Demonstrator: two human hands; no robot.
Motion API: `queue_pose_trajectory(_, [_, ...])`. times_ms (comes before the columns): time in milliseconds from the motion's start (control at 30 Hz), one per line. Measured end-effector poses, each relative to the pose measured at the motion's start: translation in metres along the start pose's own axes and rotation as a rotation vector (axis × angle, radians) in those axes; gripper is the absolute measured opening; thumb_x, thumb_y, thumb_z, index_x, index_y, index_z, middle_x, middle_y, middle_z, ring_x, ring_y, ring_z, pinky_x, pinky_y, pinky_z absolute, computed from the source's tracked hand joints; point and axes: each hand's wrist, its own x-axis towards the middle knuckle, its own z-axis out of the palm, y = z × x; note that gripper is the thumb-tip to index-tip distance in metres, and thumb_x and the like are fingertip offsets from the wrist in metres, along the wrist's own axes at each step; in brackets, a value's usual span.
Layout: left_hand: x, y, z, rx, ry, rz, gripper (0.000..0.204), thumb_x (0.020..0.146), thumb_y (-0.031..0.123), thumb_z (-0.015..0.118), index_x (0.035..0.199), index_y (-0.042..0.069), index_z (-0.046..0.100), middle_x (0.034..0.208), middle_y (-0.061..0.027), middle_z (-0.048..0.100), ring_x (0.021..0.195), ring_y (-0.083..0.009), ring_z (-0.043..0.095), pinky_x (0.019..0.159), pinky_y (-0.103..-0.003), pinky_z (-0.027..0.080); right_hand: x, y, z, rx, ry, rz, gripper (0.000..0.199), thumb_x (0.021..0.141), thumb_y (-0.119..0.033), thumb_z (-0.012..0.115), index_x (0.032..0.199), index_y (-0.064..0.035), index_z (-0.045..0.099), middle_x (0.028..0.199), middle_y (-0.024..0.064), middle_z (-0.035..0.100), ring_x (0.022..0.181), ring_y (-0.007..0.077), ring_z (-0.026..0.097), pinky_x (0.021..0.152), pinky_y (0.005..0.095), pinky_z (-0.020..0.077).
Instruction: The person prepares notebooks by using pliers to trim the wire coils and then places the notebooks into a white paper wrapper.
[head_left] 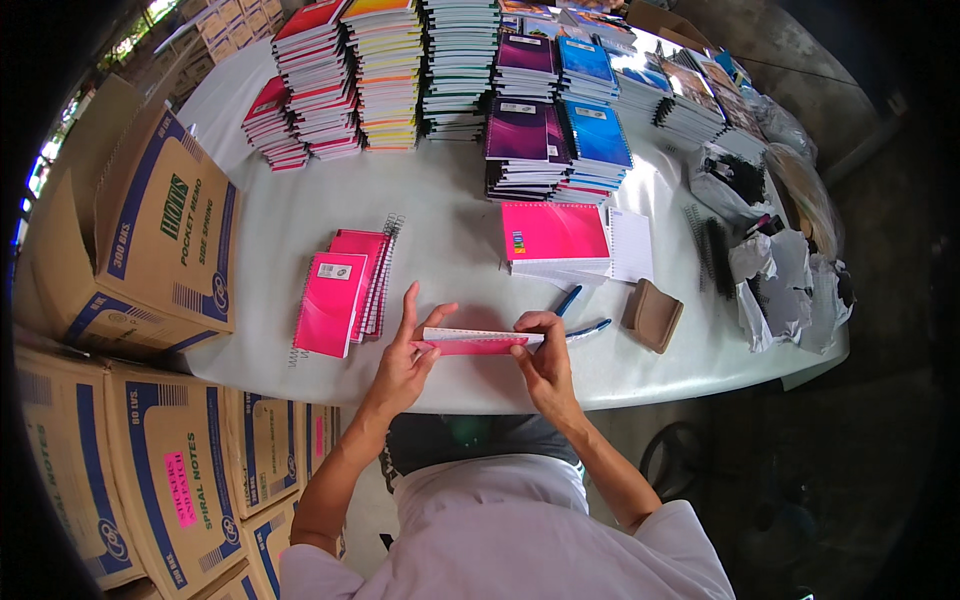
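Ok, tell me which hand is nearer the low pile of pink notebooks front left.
Left. The left hand is just right of the pink pile, not touching it; the right hand is farther off to the right, at the other end of the held notebook.

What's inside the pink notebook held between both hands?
White paper shows beyond the pink cover; any remaining pages cannot be seen, covered by it and, at one end, the right hand.

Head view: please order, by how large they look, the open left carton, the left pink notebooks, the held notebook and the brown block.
1. Open left carton
2. Left pink notebooks
3. Held notebook and brown block: too alike to rank surely.
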Motion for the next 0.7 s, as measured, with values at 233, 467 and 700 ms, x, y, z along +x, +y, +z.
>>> queue_pose_trajectory(233, [-0.002, 0.010, 0.010, -0.041, 0.052, 0.107, 0.101, 0.090, 0.005, 0.063, 0.156, 0.013, -0.014, 0.162, -0.0178, 0.017, 0.144, -0.0245, 0.030, 0.113, -0.036, 0.027, -0.007, 0.005, 0.003, -0.053, -0.108, 0.059, 0.025, 0.093, 0.008, 0.052, 0.111, -0.0039, 0.039, 0.118, 0.0090, 0.043, 0.112, 0.0177, 0.045, 0.097, 0.0243, 0.0343])
queue_pose_trajectory(467, [0.001, 0.059, 0.024, 0.902, 0.129, 0.342, 0.091, 0.087, 0.030, 0.069, 0.155, 0.007, 0.013, 0.157, -0.0204, 0.026, 0.146, -0.0408, 0.022, 0.117, -0.053, 0.019, -0.013, 0.011, 0.003, -0.261, -0.080, -0.001, 0.031, 0.091, 0.009, 0.054, 0.115, -0.0032, 0.040, 0.122, 0.0109, 0.043, 0.113, 0.0203, 0.047, 0.099, 0.0269, 0.0356])
queue_pose_trajectory(700, [0.029, 0.056, 0.050, 1.198, -0.160, 0.354, 0.054, 0.091, 0.032, 0.063, 0.141, 0.021, 0.049, 0.127, -0.0068, 0.064, 0.113, -0.0343, 0.063, 0.098, -0.053, 0.047, 0.002, -0.022, -0.035, -0.571, 0.116, -0.302, 0.049, 0.076, 0.016, 0.061, 0.119, -0.0031, 0.047, 0.117, 0.0135, 0.053, 0.113, 0.0266, 0.054, 0.095, 0.0331, 0.0434])
